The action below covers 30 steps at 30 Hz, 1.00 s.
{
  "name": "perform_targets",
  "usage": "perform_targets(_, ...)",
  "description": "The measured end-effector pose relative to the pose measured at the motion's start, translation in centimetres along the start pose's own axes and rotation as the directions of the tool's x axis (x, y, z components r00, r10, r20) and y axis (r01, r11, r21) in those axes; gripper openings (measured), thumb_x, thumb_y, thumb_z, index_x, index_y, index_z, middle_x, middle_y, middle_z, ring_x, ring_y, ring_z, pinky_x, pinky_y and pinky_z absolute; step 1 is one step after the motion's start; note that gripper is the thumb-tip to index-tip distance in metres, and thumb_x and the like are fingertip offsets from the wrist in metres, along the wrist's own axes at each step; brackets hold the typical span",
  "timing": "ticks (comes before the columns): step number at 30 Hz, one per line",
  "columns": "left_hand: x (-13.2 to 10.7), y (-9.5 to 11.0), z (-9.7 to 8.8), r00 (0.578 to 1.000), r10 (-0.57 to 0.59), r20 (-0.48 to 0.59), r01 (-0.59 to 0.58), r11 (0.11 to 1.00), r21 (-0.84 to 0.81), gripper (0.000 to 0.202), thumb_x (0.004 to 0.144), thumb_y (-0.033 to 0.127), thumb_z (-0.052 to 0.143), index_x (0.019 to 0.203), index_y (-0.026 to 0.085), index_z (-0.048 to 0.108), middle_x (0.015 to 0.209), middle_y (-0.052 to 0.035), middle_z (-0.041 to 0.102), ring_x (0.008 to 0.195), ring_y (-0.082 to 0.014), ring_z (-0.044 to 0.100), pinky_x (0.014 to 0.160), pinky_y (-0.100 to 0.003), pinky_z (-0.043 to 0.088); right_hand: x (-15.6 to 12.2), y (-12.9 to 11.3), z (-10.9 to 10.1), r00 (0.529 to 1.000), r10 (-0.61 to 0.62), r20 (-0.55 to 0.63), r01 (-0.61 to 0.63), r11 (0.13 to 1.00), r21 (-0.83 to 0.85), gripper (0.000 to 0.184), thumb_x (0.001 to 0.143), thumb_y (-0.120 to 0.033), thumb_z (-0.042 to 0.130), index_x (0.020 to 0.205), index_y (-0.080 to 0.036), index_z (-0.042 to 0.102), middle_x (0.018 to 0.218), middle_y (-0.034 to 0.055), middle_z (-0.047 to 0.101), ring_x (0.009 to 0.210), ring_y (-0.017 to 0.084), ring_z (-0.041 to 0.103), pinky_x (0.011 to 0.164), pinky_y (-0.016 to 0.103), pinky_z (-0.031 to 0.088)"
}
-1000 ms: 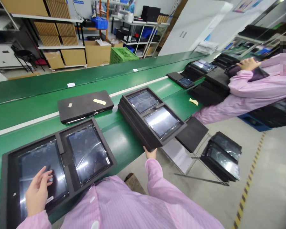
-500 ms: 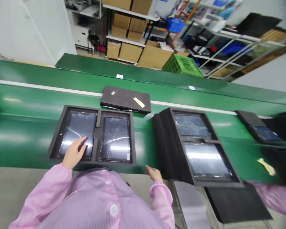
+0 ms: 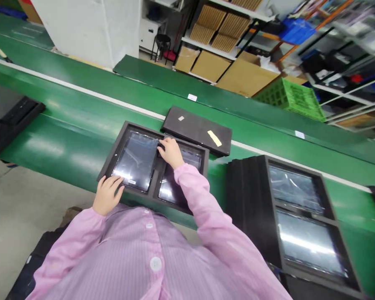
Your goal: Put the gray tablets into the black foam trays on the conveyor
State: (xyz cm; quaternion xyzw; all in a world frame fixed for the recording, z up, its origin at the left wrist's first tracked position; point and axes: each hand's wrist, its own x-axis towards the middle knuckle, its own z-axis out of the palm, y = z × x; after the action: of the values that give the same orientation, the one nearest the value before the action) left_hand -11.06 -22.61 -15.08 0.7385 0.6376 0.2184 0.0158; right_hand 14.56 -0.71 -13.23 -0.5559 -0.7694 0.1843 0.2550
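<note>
A black foam tray (image 3: 154,187) with two compartments lies in front of me, a shiny dark tablet-like screen in each. My left hand (image 3: 108,193) rests with spread fingers at the near left corner of the left screen (image 3: 137,158). Over the tray's middle divider reaches my right hand (image 3: 171,153), thumb and fingers apart at the far right corner of the left screen. The right screen (image 3: 171,183) is partly covered by my right hand and sleeve. Neither hand is wrapped around anything.
Behind the tray lies a closed black foam case (image 3: 196,129) with a yellow tape strip. A stack of black foam trays (image 3: 250,208) stands at the right, screens in its top one. Another dark tray (image 3: 12,116) is at the left on the green conveyor belt (image 3: 71,137).
The view has swung right and shifted the scene. My left hand has moved to the left screen's near edge. My right hand has come from beside the tray to the screen's far corner.
</note>
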Motion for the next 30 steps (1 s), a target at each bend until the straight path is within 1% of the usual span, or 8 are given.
perform_targets(3,-0.7,-0.1,-0.1,1.0,0.021,-0.016,-0.021,1.0,-0.007,0.026,0.097,0.028,0.053,0.115,0.019,0.07,0.117,-0.0091,0.075,0.109,-0.0225,0.068,0.114,-0.047,0.029,2.8,-0.8,1.9,1.0,0.027,0.006,-0.026,0.996,-0.082,0.019,0.086,-0.022,0.065,0.096,-0.012,0.077,0.104,0.0188,0.065,0.105,0.035,0.054,0.095,0.054,0.045)
perform_targets(7,-1.3,-0.2,0.0,0.998,0.031,-0.052,-0.032,0.999,-0.015,0.026,0.095,0.028,0.056,0.115,0.02,0.07,0.114,-0.008,0.075,0.107,-0.0219,0.068,0.114,-0.047,0.026,4.0,0.0,2.4,0.999,0.05,0.011,-0.048,0.993,-0.111,0.016,0.086,-0.024,0.065,0.088,-0.014,0.077,0.096,0.015,0.063,0.102,0.033,0.052,0.094,0.053,0.045)
perform_targets(11,-0.8,-0.2,-0.2,0.999,0.052,-0.012,-0.052,0.997,-0.059,0.028,0.093,0.032,0.058,0.116,0.021,0.07,0.11,-0.0081,0.075,0.104,-0.0224,0.067,0.114,-0.048,0.027,2.7,-0.6,2.1,1.0,-0.008,-0.026,0.006,0.999,-0.05,0.013,0.084,-0.018,0.063,0.079,-0.017,0.075,0.094,0.0115,0.067,0.1,0.029,0.056,0.097,0.049,0.046)
perform_targets(14,0.0,-0.5,-0.4,0.997,0.066,0.043,-0.062,0.994,-0.094,0.029,0.092,0.033,0.058,0.115,0.021,0.072,0.107,-0.0077,0.075,0.103,-0.0223,0.067,0.114,-0.048,0.028,-0.2,-2.7,1.0,0.984,-0.122,0.132,0.104,0.985,0.138,0.013,0.083,-0.019,0.063,0.073,-0.02,0.072,0.094,0.0091,0.072,0.099,0.027,0.063,0.099,0.047,0.048)
perform_targets(16,0.5,-0.8,-0.5,0.994,0.085,0.068,-0.077,0.991,-0.11,0.028,0.093,0.033,0.057,0.114,0.022,0.073,0.106,-0.0075,0.075,0.103,-0.0218,0.067,0.113,-0.047,0.031,-2.9,-4.1,-0.6,0.91,-0.23,0.345,0.099,0.929,0.358,0.016,0.087,-0.028,0.062,0.076,-0.022,0.071,0.095,0.0062,0.075,0.095,0.024,0.068,0.097,0.044,0.052)
perform_targets(20,0.8,-1.3,-0.7,0.987,0.139,0.076,-0.129,0.984,-0.124,0.028,0.093,0.03,0.056,0.113,0.022,0.074,0.106,-0.0071,0.077,0.102,-0.0207,0.068,0.108,-0.041,0.038,-8.1,-3.5,-5.3,0.756,-0.269,0.596,-0.234,0.74,0.631,0.022,0.09,-0.039,0.064,0.079,-0.021,0.069,0.095,0.0076,0.079,0.098,0.023,0.075,0.1,0.044,0.055)
perform_targets(25,0.8,-1.7,-1.1,0.976,0.205,0.07,-0.197,0.974,-0.108,0.028,0.094,0.028,0.055,0.116,0.024,0.072,0.107,-0.0041,0.078,0.102,-0.0183,0.069,0.109,-0.037,0.034,-12.0,1.7,-8.5,0.878,-0.036,0.477,-0.376,0.565,0.735,0.026,0.083,-0.045,0.074,0.07,-0.023,0.066,0.072,0.0066,0.077,0.079,0.025,0.077,0.097,0.047,0.058)
perform_targets(30,0.5,-1.9,-1.0,0.977,0.214,0.025,-0.21,0.972,-0.102,0.023,0.094,0.028,0.057,0.11,0.026,0.072,0.103,-0.0001,0.079,0.095,-0.0166,0.068,0.109,-0.036,0.026,-13.0,3.5,-7.6,0.842,0.039,0.538,-0.471,0.541,0.697,0.024,0.084,-0.042,0.074,0.072,-0.023,0.067,0.073,0.0064,0.077,0.08,0.026,0.077,0.101,0.05,0.055)
